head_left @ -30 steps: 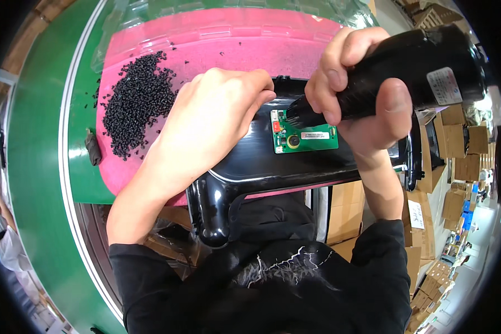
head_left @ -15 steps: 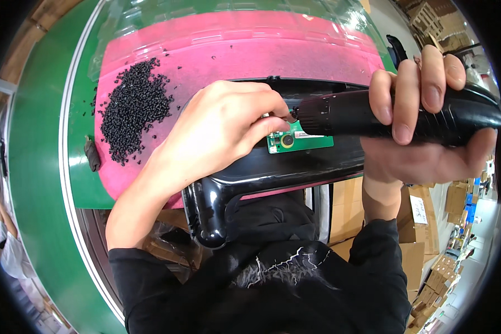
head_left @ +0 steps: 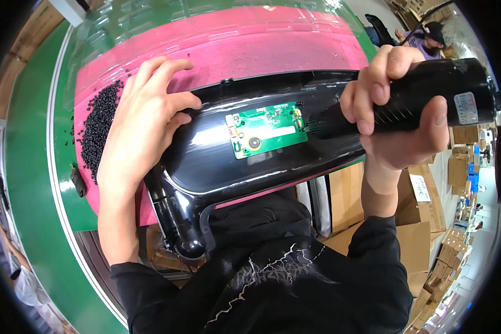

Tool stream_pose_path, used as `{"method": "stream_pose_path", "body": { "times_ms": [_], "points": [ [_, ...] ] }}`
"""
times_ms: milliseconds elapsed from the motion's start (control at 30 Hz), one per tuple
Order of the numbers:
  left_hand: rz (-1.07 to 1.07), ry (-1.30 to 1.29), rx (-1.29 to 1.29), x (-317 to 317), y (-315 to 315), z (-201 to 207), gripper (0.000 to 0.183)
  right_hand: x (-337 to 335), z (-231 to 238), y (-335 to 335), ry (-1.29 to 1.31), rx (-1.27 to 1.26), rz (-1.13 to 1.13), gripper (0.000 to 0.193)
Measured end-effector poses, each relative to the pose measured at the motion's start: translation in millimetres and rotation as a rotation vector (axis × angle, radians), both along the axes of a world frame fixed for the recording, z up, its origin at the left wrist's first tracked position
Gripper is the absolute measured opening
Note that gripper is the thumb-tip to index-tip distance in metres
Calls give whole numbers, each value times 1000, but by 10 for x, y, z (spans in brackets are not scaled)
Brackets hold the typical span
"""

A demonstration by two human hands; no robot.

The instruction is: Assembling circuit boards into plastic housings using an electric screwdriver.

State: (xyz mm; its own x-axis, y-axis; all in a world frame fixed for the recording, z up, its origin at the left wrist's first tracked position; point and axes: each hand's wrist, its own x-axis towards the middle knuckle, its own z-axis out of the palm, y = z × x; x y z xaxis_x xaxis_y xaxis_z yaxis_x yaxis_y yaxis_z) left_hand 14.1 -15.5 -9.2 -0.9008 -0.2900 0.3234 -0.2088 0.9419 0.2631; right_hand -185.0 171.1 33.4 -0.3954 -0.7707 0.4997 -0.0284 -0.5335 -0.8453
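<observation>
One right hand [head_left: 398, 147] wraps the black electric screwdriver [head_left: 428, 80], tip near the green circuit board's [head_left: 273, 123] right edge; board lies on the glossy black housing [head_left: 206, 147]. Left hand [head_left: 147, 114] spread, nothing visible gripped. Best keep driver square, board steadied. Room over pink mat [head_left: 295, 50] beyond housing's far edge; screw pile [head_left: 97, 125] crowds left hand.

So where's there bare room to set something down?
On the pink mat, between black shell and clear plastic, and on the green table, left of the white strip. Crowded: the black bits by the left hand; the board and driver.
</observation>
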Motion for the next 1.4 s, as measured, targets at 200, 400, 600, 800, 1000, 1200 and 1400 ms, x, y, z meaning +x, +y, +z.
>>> {"method": "stream_pose_path", "body": {
  "times_ms": [200,400,600,800,1000,1200,1400],
  "points": [
    [-13,-37,-41,-28,12,13,19,4,-90,-12,37,20,-44,53],
    [-48,-45,-19,-52,29,46,18,22,-87,-36,104,74,42,54],
    [-100,165,31,-53,24,82,19,29,-97,-55,99,105,28,55],
    [-354,276,531,-111,143,-21,14,59,-48,-91,-18,-268,291,54],
    [-327,260,705,-112,181,-25,21,213,100,-143,-4,-325,300,50],
    [-399,323,626,-117,180,-28,21,244,73,-205,1,-280,348,52],
    [-371,332,629,-113,222,-22,22,260,6,-239,5,-228,393,54]
  ]
}}
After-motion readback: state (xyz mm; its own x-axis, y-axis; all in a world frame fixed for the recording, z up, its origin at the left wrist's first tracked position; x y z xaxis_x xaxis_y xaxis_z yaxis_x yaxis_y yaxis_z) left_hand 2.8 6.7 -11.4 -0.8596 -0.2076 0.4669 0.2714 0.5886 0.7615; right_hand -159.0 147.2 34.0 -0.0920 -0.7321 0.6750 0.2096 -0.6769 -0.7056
